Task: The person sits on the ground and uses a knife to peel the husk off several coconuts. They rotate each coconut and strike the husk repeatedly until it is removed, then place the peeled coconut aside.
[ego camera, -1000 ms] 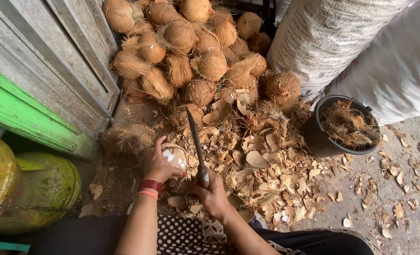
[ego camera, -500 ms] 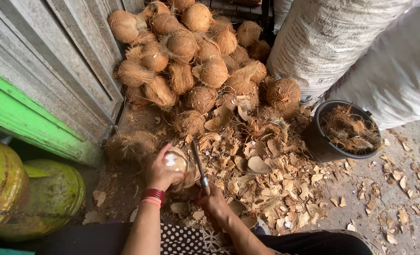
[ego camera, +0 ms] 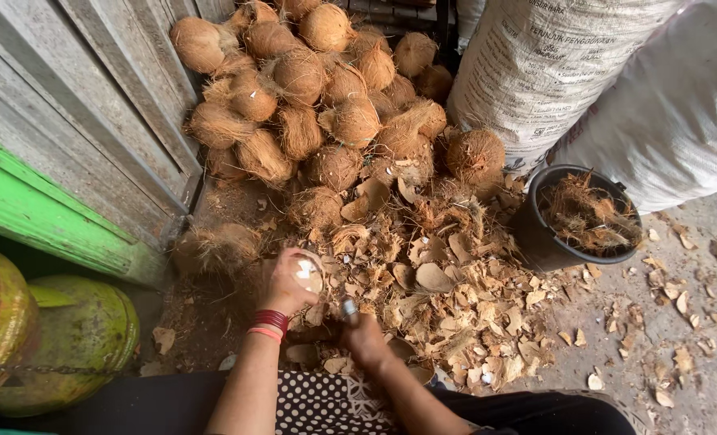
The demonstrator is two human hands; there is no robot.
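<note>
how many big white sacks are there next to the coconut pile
2. One printed woven sack stands right of the coconut pile, behind the black bucket. A plainer white sack leans beside it at the far right. More may lie outside the frame.

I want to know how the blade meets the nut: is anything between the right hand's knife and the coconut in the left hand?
Nothing visible. The left hand cups the partly peeled coconut, and the knife in the right hand sits right beside it, only shell scraps lying around them. Whether the blade touches the nut cannot be told.
</note>
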